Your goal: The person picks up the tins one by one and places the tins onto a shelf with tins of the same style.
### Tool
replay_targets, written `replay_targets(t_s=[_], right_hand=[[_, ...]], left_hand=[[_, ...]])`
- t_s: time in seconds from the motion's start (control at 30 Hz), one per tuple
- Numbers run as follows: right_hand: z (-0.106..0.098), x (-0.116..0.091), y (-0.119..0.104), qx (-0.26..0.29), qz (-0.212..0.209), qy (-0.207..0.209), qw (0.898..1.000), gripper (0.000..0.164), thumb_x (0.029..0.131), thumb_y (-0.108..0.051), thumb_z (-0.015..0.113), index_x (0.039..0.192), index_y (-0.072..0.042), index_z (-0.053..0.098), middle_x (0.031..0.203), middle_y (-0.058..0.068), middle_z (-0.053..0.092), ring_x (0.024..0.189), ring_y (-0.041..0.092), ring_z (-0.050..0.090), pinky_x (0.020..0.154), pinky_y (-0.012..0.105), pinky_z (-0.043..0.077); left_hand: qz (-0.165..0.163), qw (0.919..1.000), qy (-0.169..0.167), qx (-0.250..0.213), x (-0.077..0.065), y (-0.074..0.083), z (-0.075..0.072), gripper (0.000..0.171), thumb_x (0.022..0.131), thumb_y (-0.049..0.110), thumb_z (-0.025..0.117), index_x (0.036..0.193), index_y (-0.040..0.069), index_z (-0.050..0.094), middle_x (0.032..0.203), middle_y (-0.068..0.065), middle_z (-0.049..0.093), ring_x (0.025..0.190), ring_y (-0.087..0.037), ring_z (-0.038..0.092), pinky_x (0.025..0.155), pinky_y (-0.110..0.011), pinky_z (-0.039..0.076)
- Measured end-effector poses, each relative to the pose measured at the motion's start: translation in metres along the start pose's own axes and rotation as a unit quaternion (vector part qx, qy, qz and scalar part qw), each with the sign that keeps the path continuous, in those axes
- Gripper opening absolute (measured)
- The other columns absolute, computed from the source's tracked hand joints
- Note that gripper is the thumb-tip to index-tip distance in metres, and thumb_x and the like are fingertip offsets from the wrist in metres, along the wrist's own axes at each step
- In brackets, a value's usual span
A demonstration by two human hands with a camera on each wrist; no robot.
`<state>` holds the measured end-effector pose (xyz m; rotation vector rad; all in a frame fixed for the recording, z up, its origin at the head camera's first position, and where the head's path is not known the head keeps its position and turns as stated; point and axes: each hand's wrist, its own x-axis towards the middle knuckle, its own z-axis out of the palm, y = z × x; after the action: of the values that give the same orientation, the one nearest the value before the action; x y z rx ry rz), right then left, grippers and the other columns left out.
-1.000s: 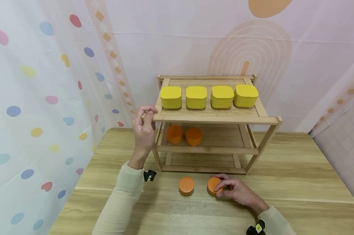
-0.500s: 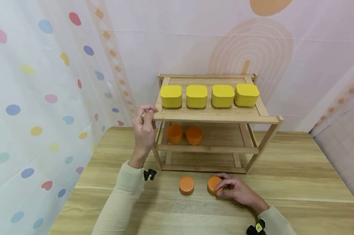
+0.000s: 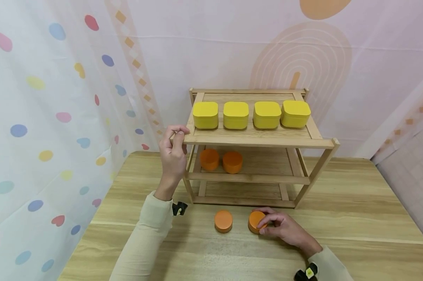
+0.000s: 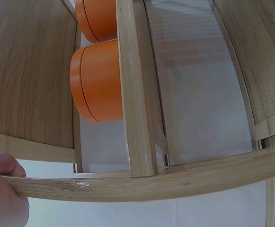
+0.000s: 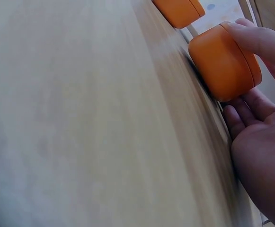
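Note:
My left hand (image 3: 174, 156) grips the left front corner of the top shelf of a wooden three-tier rack (image 3: 257, 142). In the left wrist view, part of that hand (image 4: 4, 189) shows at the rack's side rail (image 4: 80, 188). Down on the table, my right hand (image 3: 285, 230) holds a round orange tin (image 3: 254, 221) between thumb and fingers. The right wrist view shows this lidded tin (image 5: 222, 64) with fingers around its side. A second orange tin (image 3: 223, 221) stands to its left. Two more orange tins, one at the left (image 3: 209, 159) and one beside it (image 3: 232, 162), sit on the middle shelf.
Several yellow rounded-square tins (image 3: 236, 116) stand in a row on the top shelf. The rack's bottom shelf (image 3: 241, 191) lies just behind the orange tins on the wooden table (image 3: 355, 203). A patterned curtain (image 3: 215, 50) hangs behind and to the left.

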<state>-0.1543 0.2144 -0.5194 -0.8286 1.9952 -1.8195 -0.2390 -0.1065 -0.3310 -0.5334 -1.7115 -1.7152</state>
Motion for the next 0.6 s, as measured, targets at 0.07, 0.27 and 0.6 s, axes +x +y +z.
replay_targets(t_s=[0.07,0.27,0.6], right_hand=[[0.0003,-0.0001,-0.0002,-0.001,-0.004,0.001,1.000,0.014,0.089,-0.006,0.070,0.102,-0.001,0.072,0.143,0.032,0.042,0.127,0.002,0.049,0.096,0.021,0.047],[0.0009,-0.0002,0.0000,0.009,-0.016,0.003,1.000,0.014,0.089,-0.003,0.069,0.102,0.001,0.072,0.142,0.035,0.042,0.127,0.003,0.050,0.094,0.021,0.048],[0.0025,-0.0003,-0.0028,0.023,-0.029,0.006,0.999,0.013,0.089,-0.003,0.069,0.100,0.005,0.071,0.140,0.039,0.040,0.125,0.005,0.052,0.094,0.022,0.049]], left_hand=[[0.000,1.0000,0.000,0.000,-0.0002,0.0002,-0.0001,0.025,0.101,0.009,0.039,0.097,-0.009,0.056,0.045,0.005,0.033,0.038,-0.008,0.027,0.037,-0.022,0.023],[0.001,1.0000,0.000,-0.002,-0.0004,0.0002,-0.0007,0.025,0.101,0.010,0.040,0.097,-0.009,0.056,0.045,0.006,0.033,0.037,-0.008,0.026,0.037,-0.022,0.023],[0.007,1.0000,-0.001,0.001,0.0002,0.0010,-0.0001,0.025,0.101,0.009,0.040,0.096,-0.008,0.057,0.045,0.006,0.033,0.037,-0.008,0.026,0.037,-0.022,0.024]])
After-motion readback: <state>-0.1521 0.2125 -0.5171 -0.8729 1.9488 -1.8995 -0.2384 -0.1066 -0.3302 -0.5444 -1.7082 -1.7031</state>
